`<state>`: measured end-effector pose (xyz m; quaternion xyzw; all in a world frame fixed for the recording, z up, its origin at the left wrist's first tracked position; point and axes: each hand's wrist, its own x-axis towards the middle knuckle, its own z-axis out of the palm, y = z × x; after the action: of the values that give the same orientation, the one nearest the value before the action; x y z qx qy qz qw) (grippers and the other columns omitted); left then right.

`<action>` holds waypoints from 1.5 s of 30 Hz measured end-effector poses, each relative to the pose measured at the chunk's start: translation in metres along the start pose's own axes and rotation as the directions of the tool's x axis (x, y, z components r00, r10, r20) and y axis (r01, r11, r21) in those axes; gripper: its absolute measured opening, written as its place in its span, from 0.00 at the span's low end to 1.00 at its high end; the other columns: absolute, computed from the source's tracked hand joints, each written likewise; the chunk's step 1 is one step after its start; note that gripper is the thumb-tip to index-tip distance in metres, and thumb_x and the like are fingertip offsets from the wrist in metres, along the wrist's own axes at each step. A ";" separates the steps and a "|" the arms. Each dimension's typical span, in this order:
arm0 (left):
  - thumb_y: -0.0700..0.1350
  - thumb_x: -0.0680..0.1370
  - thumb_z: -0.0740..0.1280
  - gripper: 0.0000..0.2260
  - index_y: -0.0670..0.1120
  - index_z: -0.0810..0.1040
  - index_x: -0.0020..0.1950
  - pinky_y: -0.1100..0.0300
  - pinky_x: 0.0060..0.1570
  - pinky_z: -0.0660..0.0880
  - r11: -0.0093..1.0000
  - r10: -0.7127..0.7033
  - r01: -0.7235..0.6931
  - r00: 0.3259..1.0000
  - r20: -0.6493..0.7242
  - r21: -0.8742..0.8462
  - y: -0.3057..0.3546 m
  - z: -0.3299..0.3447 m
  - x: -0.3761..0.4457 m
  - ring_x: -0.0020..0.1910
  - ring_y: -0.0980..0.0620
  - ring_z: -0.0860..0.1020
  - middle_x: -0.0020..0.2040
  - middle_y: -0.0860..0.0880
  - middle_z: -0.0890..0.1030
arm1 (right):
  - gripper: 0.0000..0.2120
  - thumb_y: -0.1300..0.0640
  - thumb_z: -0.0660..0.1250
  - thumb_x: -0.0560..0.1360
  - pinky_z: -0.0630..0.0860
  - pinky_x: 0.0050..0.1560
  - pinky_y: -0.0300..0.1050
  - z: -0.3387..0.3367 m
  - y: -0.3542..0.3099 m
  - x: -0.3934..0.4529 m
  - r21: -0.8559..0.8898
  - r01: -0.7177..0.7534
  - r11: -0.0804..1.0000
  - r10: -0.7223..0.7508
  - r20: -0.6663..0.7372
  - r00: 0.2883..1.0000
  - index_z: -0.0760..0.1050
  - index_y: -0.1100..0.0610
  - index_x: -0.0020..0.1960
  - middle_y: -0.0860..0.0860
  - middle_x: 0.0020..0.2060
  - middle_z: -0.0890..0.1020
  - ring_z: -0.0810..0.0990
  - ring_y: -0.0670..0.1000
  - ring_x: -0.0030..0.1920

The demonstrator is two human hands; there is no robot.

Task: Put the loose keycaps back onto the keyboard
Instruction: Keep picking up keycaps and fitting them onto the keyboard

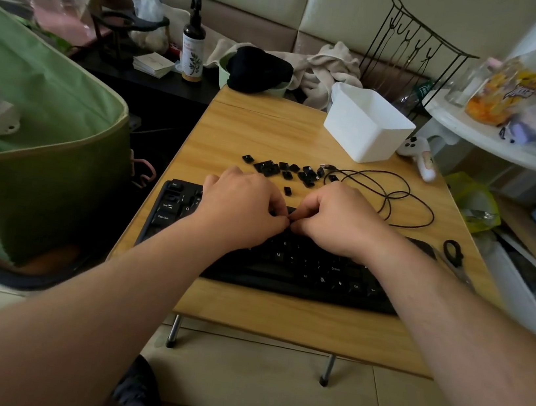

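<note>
A black keyboard [302, 266] lies on the near half of a small wooden table [270, 127]. Both my hands hover over its upper rows. My left hand [242, 206] and my right hand [337, 216] have curled fingers, and their fingertips meet at one spot, pinching a small dark keycap [289, 220] that is mostly hidden. Several loose black keycaps [285, 170] lie in a scattered row just beyond the hands. One single keycap [287, 190] sits apart, closer to the keyboard. My hands hide the keyboard's middle.
A white plastic box [366, 127] stands at the table's far right. The keyboard's black cable [397, 200] loops across the right side. Black-handled scissors [454, 253] lie at the right edge. A large green bag [45, 137] stands left of the table. Clutter lines the back.
</note>
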<state>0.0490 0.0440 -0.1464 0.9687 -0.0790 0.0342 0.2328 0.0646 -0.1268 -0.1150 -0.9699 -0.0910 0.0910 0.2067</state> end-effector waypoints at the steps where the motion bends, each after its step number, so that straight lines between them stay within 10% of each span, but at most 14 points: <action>1: 0.62 0.77 0.69 0.08 0.62 0.85 0.50 0.49 0.56 0.62 1.000 -0.006 0.006 1.000 0.009 -0.002 0.000 0.000 0.000 0.62 0.48 0.70 0.47 0.60 0.79 | 0.05 0.56 0.76 0.73 0.70 0.38 0.35 0.002 0.001 -0.001 -0.001 -0.001 1.000 0.001 -0.018 1.000 0.88 0.45 0.45 0.39 0.41 0.83 0.78 0.41 0.45; 12: 0.60 0.76 0.69 0.06 0.61 0.83 0.46 0.49 0.54 0.59 0.996 -0.076 0.078 0.996 -0.051 0.034 0.009 0.007 -0.004 0.64 0.46 0.69 0.50 0.58 0.78 | 0.09 0.59 0.67 0.70 0.82 0.49 0.52 0.009 -0.007 -0.004 -0.176 0.048 0.983 -0.050 -0.010 0.999 0.84 0.48 0.41 0.47 0.39 0.83 0.79 0.52 0.46; 23: 0.60 0.77 0.69 0.06 0.61 0.82 0.48 0.48 0.56 0.61 0.991 -0.119 0.114 0.991 -0.068 -0.073 -0.015 -0.018 0.007 0.63 0.47 0.69 0.47 0.60 0.78 | 0.05 0.55 0.79 0.71 0.76 0.42 0.41 0.001 -0.001 0.028 0.211 -0.010 0.977 0.052 -0.195 0.979 0.84 0.50 0.38 0.43 0.38 0.84 0.82 0.44 0.43; 34: 0.58 0.78 0.69 0.06 0.63 0.82 0.53 0.48 0.64 0.67 0.981 -0.110 0.092 0.989 -0.098 -0.172 -0.026 -0.019 0.011 0.64 0.50 0.70 0.51 0.61 0.80 | 0.04 0.55 0.74 0.76 0.73 0.48 0.41 0.015 -0.001 0.063 0.017 0.013 1.000 -0.010 -0.159 0.987 0.86 0.47 0.47 0.42 0.41 0.81 0.80 0.46 0.47; 36: 0.57 0.78 0.70 0.08 0.64 0.81 0.57 0.47 0.62 0.73 0.970 -0.037 0.007 0.992 -0.121 -0.243 -0.026 -0.017 0.012 0.61 0.52 0.73 0.49 0.63 0.81 | 0.04 0.60 0.74 0.77 0.76 0.44 0.42 0.013 -0.001 0.055 0.431 0.018 0.902 0.027 -0.098 0.995 0.86 0.51 0.48 0.46 0.39 0.84 0.80 0.46 0.40; 38: 0.55 0.78 0.72 0.09 0.64 0.80 0.57 0.55 0.57 0.75 0.931 0.012 -0.064 0.989 -0.145 -0.359 -0.023 -0.017 0.012 0.57 0.58 0.77 0.47 0.62 0.83 | 0.06 0.65 0.70 0.79 0.75 0.38 0.38 0.008 -0.002 0.043 0.810 -0.043 0.585 0.022 0.037 0.999 0.84 0.56 0.49 0.50 0.36 0.84 0.79 0.46 0.36; 41: 0.51 0.77 0.76 0.08 0.62 0.82 0.53 0.60 0.53 0.75 0.809 -0.008 -0.091 0.986 -0.165 -0.580 -0.014 -0.018 0.007 0.52 0.63 0.80 0.44 0.60 0.85 | 0.05 0.63 0.66 0.79 0.75 0.35 0.35 0.002 0.000 0.029 0.952 -0.143 0.270 -0.048 0.161 0.986 0.81 0.59 0.49 0.54 0.37 0.83 0.78 0.47 0.34; 45: 0.48 0.76 0.78 0.08 0.57 0.81 0.51 0.60 0.48 0.72 0.704 -0.004 -0.109 0.988 -0.157 -0.702 -0.005 -0.020 0.001 0.46 0.62 0.82 0.43 0.58 0.86 | 0.07 0.59 0.68 0.73 0.76 0.36 0.35 -0.005 0.002 0.021 0.970 -0.156 0.188 -0.098 0.177 0.979 0.84 0.59 0.48 0.55 0.38 0.83 0.78 0.48 0.35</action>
<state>0.0504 0.0579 -0.1305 0.7973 -0.0963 0.0791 0.5906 0.0860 -0.1258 -0.1139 -0.6022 -0.0137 0.2282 0.7649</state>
